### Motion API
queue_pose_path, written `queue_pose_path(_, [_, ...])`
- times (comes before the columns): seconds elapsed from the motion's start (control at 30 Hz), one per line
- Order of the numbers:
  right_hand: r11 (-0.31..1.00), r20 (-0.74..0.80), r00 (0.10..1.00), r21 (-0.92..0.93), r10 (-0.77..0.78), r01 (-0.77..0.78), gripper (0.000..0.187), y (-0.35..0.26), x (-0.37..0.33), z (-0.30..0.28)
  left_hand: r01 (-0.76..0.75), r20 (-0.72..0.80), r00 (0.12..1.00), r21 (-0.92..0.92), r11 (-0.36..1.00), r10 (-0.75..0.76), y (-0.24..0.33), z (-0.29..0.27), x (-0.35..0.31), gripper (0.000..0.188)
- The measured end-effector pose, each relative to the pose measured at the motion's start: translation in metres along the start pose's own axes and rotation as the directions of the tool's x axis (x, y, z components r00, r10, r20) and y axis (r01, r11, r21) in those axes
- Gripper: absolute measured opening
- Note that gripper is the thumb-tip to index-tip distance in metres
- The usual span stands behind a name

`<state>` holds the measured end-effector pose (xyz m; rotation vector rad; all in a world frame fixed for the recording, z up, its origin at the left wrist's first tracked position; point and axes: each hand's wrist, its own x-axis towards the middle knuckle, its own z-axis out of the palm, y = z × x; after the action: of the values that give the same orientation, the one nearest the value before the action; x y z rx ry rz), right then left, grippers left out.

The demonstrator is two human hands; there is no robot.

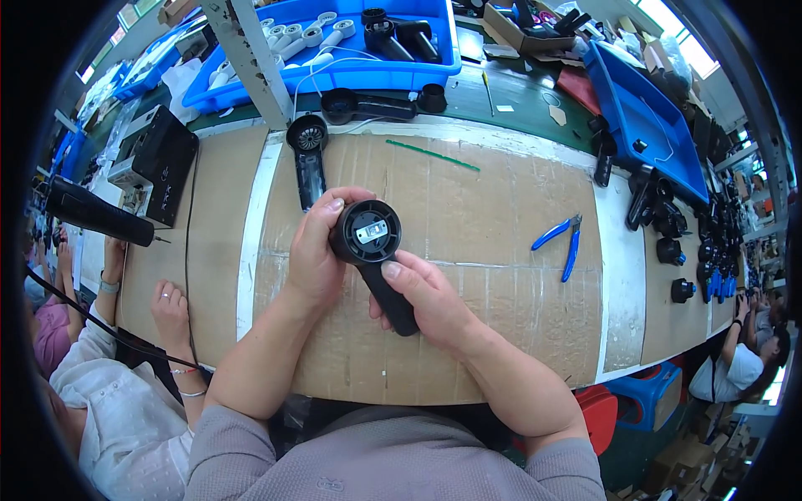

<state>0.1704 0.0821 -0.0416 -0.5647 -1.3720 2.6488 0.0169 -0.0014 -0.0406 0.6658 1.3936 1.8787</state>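
Between my hands is a black hair dryer housing [393, 288], tilted with its round open end facing up. A small silvery plate [372, 232] sits at the centre of that round end. My left hand [316, 250] is closed around the side of the round head. Lower down, my right hand [430, 301] grips the handle, thumb near where it joins the head. Just beyond my left hand lies another black housing [310, 163], with a ribbed round opening and a glossy handle. Blue-handled cutting pliers [568, 246] rest to the right of my hands.
A green stick [433, 155] lies on the cardboard-covered bench [501, 334]. A blue tray [359, 79] beyond holds white and black parts; another blue tray [647, 125] stands right. On the left are a black box [154, 167], a power screwdriver [96, 213] and a co-worker's hand [171, 313].
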Motion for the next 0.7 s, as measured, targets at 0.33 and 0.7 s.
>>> queue_pose_path(0.33, [0.996, -0.014, 0.999, -0.088, -0.034, 0.033, 0.025, 0.0051, 0.0003, 0.0026, 0.04, 0.021, 0.999, -0.116, 0.992, -0.038, -0.0034, -0.004, 0.0006, 0.044])
queue_pose_path(0.7, [0.996, -0.006, 1.0, -0.092, -0.017, 0.017, 0.028, 0.004, 0.0004, -0.0015, 0.036, 0.025, 0.999, -0.106, 0.994, -0.034, -0.0037, -0.0037, 0.0012, 0.045])
